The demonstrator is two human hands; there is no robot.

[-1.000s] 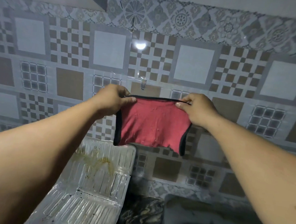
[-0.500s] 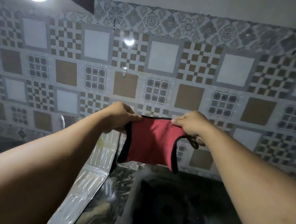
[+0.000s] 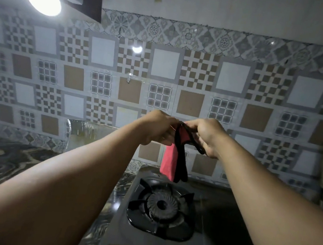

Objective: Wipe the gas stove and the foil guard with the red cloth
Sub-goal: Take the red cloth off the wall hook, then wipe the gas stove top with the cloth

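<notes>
Above the far edge of the stove (image 3: 161, 243), the left hand (image 3: 156, 129) and right hand (image 3: 206, 136) both pinch the folded red cloth (image 3: 169, 160), which hangs down, right of the foil guard (image 3: 85, 133).

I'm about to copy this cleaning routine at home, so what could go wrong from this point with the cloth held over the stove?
1. The red cloth hangs bunched between the left hand and right hand, right above the burner; its dangling end could snag on the grate prongs.
2. The foil guard stands thin and looks stained; hard wiping might crumple or tip it.
3. The stove top is dim, so dirt may be missed.
</notes>
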